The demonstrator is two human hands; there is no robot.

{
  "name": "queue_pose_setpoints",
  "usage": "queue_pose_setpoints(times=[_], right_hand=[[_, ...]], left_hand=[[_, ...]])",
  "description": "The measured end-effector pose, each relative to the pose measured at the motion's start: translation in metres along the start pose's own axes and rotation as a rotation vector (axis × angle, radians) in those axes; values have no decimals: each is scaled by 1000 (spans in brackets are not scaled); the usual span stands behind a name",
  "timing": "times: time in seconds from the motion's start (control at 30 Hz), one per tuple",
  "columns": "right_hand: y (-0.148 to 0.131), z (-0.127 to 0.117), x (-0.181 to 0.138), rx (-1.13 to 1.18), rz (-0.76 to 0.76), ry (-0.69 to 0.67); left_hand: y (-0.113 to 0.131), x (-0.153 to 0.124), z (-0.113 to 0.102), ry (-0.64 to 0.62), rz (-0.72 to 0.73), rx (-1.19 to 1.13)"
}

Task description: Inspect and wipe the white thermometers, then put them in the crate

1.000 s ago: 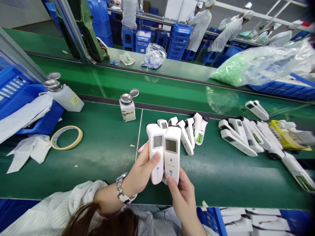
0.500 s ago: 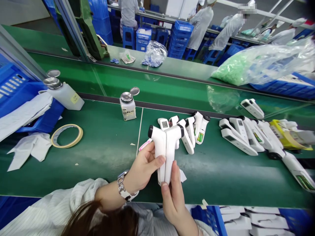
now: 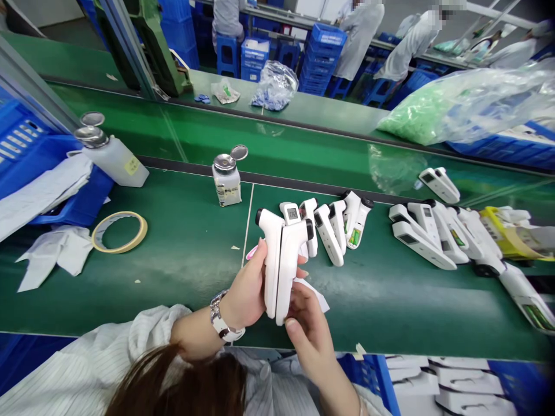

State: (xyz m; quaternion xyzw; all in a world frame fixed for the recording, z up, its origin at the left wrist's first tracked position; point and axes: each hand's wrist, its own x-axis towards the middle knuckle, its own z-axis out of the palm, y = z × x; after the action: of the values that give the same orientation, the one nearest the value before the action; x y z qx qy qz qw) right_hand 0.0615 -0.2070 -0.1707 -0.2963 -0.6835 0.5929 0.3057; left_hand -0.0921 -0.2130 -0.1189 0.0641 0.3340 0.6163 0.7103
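Note:
I hold two white handheld thermometers (image 3: 280, 260) pressed together back to back and upright above the green table (image 3: 182, 254). My left hand (image 3: 245, 294), with a bracelet at the wrist, grips the left one from the side. My right hand (image 3: 306, 323) closes on the lower end of the right one, its thumb at the base. Just behind them a cluster of several more white thermometers (image 3: 336, 225) lies on the table. A white scrap of paper (image 3: 316, 294) shows under my right hand.
A small metal-capped dispenser bottle (image 3: 226, 180) stands behind. At the left are a tape roll (image 3: 119, 232), white cloths (image 3: 52, 254), a bigger bottle (image 3: 110, 159) and a blue crate (image 3: 26, 150). More thermometers (image 3: 433, 234) lie at the right. Other workers stand at the back.
The two thermometers have been turned from screens facing me to side-on, back to back. My hands have shifted slightly left and my right hand has slid lower on the grip.

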Motion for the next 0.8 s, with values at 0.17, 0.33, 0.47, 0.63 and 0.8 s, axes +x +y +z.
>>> queue_pose_setpoints(times=[0.17, 0.33, 0.47, 0.63, 0.8], right_hand=[[-6, 11, 6, 139, 64, -44], [-14, 7, 12, 235, 94, -19], [-17, 3, 15, 406, 144, -55], [-20, 3, 14, 523, 198, -97], [-23, 2, 10, 583, 223, -81]], left_hand=[[4, 1, 3, 1, 8, -81], [4, 1, 3, -91, 68, -97], [4, 1, 3, -127, 63, -33], [4, 2, 2, -137, 13, -103], [7, 0, 0, -142, -84, -178]])
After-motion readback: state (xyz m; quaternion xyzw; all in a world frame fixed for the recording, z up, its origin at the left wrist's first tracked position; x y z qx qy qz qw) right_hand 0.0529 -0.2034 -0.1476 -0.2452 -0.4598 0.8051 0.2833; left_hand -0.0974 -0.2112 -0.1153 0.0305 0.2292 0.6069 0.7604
